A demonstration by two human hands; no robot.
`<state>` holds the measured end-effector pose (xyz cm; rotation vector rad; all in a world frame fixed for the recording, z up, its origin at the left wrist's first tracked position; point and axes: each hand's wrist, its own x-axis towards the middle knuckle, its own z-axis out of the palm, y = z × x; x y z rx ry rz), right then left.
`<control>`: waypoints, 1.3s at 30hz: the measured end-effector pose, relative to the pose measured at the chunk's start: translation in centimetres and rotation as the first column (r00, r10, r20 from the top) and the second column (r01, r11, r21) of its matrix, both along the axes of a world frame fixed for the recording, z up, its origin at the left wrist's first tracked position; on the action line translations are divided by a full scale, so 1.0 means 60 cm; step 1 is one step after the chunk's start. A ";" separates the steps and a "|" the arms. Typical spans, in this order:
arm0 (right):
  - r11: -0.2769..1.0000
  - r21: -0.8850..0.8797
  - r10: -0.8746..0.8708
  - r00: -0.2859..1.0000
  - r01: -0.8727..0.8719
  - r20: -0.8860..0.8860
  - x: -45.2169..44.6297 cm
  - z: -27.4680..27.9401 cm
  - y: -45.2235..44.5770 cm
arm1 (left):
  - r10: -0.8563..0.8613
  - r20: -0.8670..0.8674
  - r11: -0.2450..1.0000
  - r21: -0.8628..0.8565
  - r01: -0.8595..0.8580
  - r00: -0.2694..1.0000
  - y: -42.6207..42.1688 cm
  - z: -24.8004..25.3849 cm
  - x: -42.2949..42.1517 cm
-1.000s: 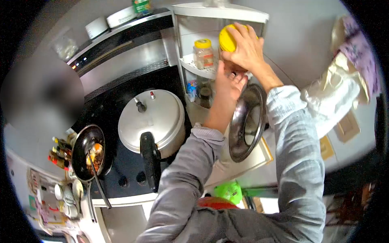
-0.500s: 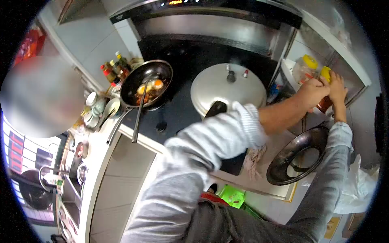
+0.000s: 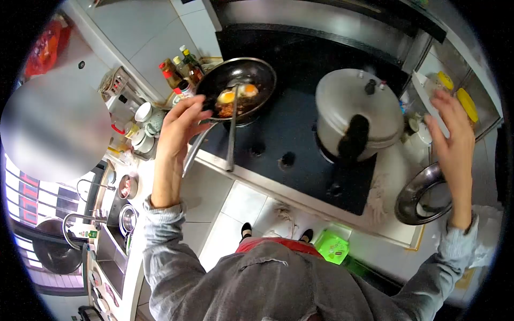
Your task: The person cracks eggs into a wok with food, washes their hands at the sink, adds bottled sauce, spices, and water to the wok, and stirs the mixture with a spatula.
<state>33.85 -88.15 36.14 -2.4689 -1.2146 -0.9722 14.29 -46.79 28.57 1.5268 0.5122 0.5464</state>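
My left hand (image 3: pixel 179 131) is raised at the left, its fingers apart and holding nothing, just beside the frying pan (image 3: pixel 262 101). Two fried eggs (image 3: pixel 236 93) with browned bits lie in that pan, and a long-handled spatula (image 3: pixel 232 139) rests in it, its handle hanging over the counter edge. The pan handle (image 3: pixel 198 147) passes close to my fingers; I see no grip on it. On the other side my right hand (image 3: pixel 452 131) is open and bare, in front of a shelf of jars with yellow lids (image 3: pixel 467 105).
A lidded pressure cooker (image 3: pixel 356 107) stands on the black cooktop (image 3: pixel 278 139). Right of it a dark, empty-looking wok (image 3: pixel 423 195) leans near the counter edge. Sauce bottles (image 3: pixel 184 69) and cups (image 3: pixel 144 113) stand left of the pan. A sink (image 3: pixel 112 262) lies far left.
Both hands were together on a yellow-lidded jar at the right shelf. They have let go of it; my left hand has swung across to the frying pan, and the view has shifted.
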 end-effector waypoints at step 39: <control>0.827 0.344 0.396 -0.026 0.445 -0.918 -0.348 -0.263 0.431 | 0.447 -0.244 0.565 -0.669 -0.483 0.861 0.275 -0.364 -0.637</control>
